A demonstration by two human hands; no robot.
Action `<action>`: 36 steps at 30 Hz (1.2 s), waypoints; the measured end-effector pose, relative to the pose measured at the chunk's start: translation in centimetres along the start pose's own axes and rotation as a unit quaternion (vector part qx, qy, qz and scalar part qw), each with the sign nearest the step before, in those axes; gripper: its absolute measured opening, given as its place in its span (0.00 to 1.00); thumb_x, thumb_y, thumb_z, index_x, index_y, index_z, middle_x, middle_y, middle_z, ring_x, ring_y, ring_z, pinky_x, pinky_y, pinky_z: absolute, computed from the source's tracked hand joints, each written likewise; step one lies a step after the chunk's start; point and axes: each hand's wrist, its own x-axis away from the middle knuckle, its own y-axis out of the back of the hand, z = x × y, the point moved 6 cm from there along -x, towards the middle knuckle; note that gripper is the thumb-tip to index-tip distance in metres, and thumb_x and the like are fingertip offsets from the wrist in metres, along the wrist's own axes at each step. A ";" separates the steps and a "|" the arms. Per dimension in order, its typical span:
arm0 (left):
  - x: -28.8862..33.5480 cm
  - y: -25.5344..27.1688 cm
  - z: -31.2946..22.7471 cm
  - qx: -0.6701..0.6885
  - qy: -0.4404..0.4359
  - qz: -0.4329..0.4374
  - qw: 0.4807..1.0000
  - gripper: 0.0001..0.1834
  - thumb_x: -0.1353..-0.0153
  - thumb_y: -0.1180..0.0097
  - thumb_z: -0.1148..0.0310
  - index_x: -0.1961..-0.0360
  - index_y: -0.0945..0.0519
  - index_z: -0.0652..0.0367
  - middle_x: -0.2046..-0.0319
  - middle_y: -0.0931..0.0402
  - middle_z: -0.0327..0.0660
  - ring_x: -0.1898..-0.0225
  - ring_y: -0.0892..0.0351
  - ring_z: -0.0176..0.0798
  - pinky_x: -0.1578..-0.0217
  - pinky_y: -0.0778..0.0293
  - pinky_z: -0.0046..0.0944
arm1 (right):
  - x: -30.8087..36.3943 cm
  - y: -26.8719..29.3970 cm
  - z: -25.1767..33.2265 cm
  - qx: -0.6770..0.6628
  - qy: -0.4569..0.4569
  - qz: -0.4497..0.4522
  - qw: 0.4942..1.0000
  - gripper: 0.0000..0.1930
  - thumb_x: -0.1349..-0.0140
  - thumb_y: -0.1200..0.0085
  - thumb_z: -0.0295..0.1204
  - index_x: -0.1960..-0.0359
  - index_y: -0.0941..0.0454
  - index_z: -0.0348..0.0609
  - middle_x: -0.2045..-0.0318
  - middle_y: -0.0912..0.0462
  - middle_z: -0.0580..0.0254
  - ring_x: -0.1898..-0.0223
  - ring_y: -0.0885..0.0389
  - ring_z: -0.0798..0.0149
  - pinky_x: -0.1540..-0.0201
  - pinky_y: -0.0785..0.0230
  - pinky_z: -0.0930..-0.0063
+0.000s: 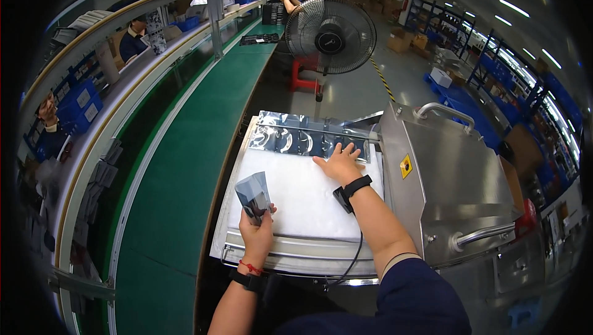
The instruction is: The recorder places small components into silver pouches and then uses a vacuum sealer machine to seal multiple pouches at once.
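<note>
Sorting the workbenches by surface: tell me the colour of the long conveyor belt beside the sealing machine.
Green: the long flat conveyor belt shows best in the head view.

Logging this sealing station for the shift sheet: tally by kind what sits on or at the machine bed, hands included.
Hands: 2, left hand and right hand
Grey pouch held up in the left hand: 1
Shiny foil bag under the right hand: 1
White pad: 1
Steel lid: 1
Total: 6

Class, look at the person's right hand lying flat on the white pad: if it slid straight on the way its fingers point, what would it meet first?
Most likely the shiny silver foil bags lined up just beyond the right hand; its fingertips seem to reach their edge already.
</note>
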 end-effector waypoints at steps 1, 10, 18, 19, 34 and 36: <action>0.0 -0.1 0.0 0.002 0.002 0.001 1.000 0.12 0.40 0.52 0.83 0.54 0.30 0.66 0.62 0.20 0.43 0.60 0.20 0.33 0.65 0.27 0.28 | 0.0 -0.4 -0.6 -0.015 -0.004 0.001 1.000 0.51 0.46 0.52 0.65 0.30 0.55 0.42 0.30 0.60 0.41 0.29 0.66 0.38 0.39 0.57 0.29; 0.0 0.1 0.3 0.026 -0.006 -0.002 1.000 0.13 0.40 0.52 0.84 0.54 0.31 0.66 0.62 0.21 0.43 0.60 0.20 0.34 0.63 0.27 0.29 | 0.0 -0.9 -0.8 0.002 -0.002 0.027 1.000 0.54 0.48 0.53 0.67 0.29 0.57 0.43 0.29 0.61 0.42 0.29 0.69 0.39 0.38 0.62 0.27; -0.2 0.2 0.6 0.009 -0.009 -0.008 1.000 0.12 0.40 0.51 0.83 0.54 0.30 0.67 0.62 0.21 0.44 0.61 0.20 0.33 0.62 0.27 0.30 | 1.1 -1.3 4.3 0.027 0.086 0.072 0.993 0.49 0.48 0.57 0.70 0.28 0.59 0.62 0.28 0.64 0.47 0.29 0.72 0.36 0.39 0.67 0.24; -0.2 0.3 0.5 0.007 -0.012 -0.015 1.000 0.12 0.40 0.51 0.83 0.54 0.30 0.67 0.62 0.21 0.44 0.61 0.20 0.33 0.62 0.27 0.30 | 1.0 -1.4 4.3 0.037 0.079 0.084 0.993 0.50 0.48 0.57 0.70 0.28 0.59 0.62 0.28 0.64 0.47 0.29 0.72 0.35 0.39 0.66 0.24; 0.2 2.8 0.6 0.385 0.089 -0.015 0.918 0.13 0.29 0.59 0.65 0.52 0.26 0.59 0.55 0.23 0.40 0.51 0.25 0.36 0.48 0.32 0.36 | 16.1 -3.0 12.0 -0.541 0.274 0.250 0.755 0.13 0.42 0.41 0.26 0.58 0.24 0.32 0.69 0.20 0.61 0.69 0.23 0.71 0.67 0.30 0.80; 0.8 3.1 -0.2 0.377 0.109 -0.003 0.920 0.11 0.31 0.56 0.66 0.53 0.26 0.59 0.57 0.23 0.38 0.55 0.25 0.34 0.51 0.32 0.35 | 16.3 -4.5 12.4 -0.576 0.251 0.296 0.720 0.11 0.42 0.41 0.26 0.60 0.24 0.33 0.69 0.20 0.62 0.70 0.23 0.71 0.69 0.30 0.80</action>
